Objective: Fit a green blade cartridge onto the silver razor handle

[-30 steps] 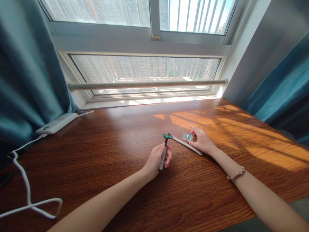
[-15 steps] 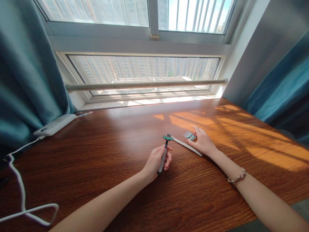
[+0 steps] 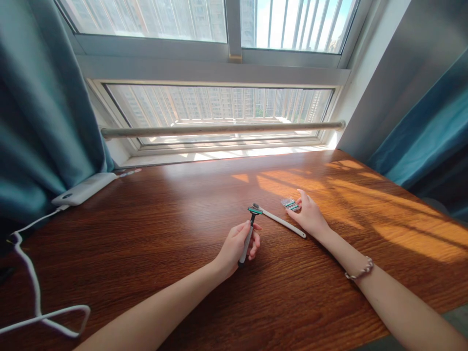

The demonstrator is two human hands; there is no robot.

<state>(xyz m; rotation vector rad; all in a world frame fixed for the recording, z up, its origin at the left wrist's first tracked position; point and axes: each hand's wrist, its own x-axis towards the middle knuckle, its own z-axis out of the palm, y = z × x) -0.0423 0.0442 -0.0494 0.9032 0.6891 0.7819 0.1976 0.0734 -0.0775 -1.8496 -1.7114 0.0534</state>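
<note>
My left hand (image 3: 237, 246) is closed around the grey handle of a razor (image 3: 246, 240). The razor's head, black with a green strip, points up and away from me. Just behind that head lies a long white toothbrush-like stick (image 3: 283, 223) with a dark grey head, slanting toward my right hand (image 3: 310, 214). A small clear pack of razor cartridges (image 3: 290, 204) with green strips rests on the table. My right hand is open beside the pack, index finger raised, with the thumb and lower fingers at its right edge.
The brown wooden table (image 3: 164, 219) reaches back to a window with a horizontal rail (image 3: 219, 129). At the left, a white power strip (image 3: 86, 189) trails a white cable (image 3: 34, 287). Blue curtains (image 3: 44, 97) hang on both sides.
My right hand has opened a little, its index finger lifting off, and the cartridge pack sits slightly farther right. My left hand holds the razor almost unmoved.
</note>
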